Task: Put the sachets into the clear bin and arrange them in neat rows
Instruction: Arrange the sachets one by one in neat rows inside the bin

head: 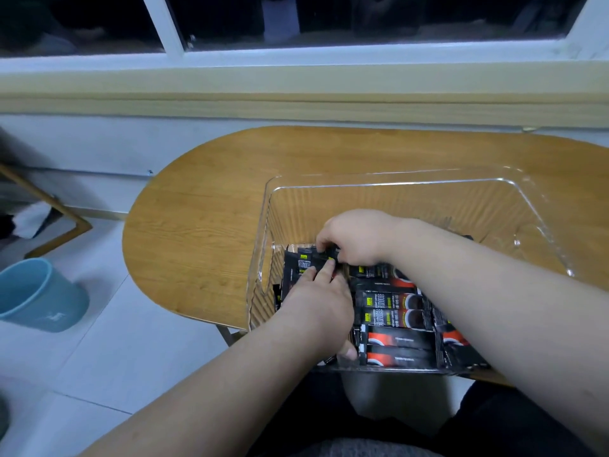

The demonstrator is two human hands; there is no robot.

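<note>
The right hand [354, 240] curls its fingers down and pinches the end of a black sachet [308, 257] at the left side of the clear bin [395, 183]. Just nearer, the left hand [318, 305] lies flat, its fingers straight and pressing on the same bundle. To their right, more sachets [395, 319] lie side by side in the bin's near half, black and red with a coffee-cup picture, a small yellow-green tag and white Chinese lettering. Tiny print seems to read "INSTANT COFFEE". The bin stands on a round-ended wooden table [204, 225]. A blue bucket [39, 295] sits on the floor at far left.
</note>
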